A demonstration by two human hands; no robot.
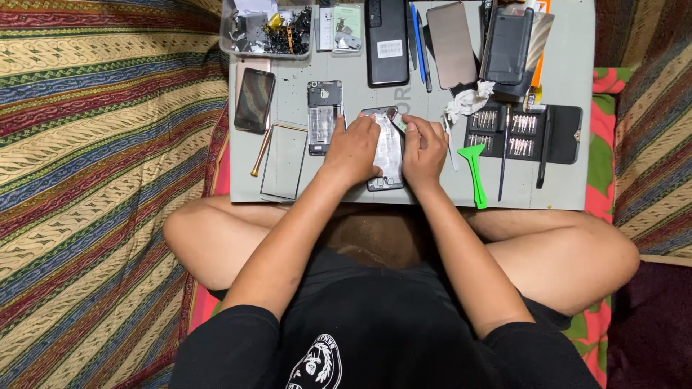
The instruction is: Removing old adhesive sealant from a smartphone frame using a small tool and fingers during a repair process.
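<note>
- The person sits cross-legged on a striped patterned cloth [94, 144], bare knees out to either side, with a grey work mat [569, 166] laid in front of them.
- An opened phone body [389, 148] lies near the front edge of the mat, midway between the two hands, its long side running away from the person.
- The left hand [353, 148] lies flat over the left half of the opened phone, fingers pressed down on it rather than curled around it.
- The right hand [424, 148] rests on the phone's right edge; its grip is pinched at the upper right corner, on a small part too tiny to make out.
- Just left of the left hand lies a second stripped phone frame [324, 115], with its insides showing.
- Further left a dark phone screen [254, 99] lies face up, and below it a thin glass panel [283, 160] with a brass-coloured rod [261, 151] across its corner.
- Right of the right hand stand a green plastic pry tool [476, 169] and an open black case of screwdriver bits [522, 130], with a crumpled white wipe [467, 101] near its top left.
- Along the far edge of the mat sit a clear tray of small parts [268, 32], a black phone back [387, 39], a blue pen-like tool [418, 36], a brownish back cover [451, 43] and a dark phone case [508, 45].
</note>
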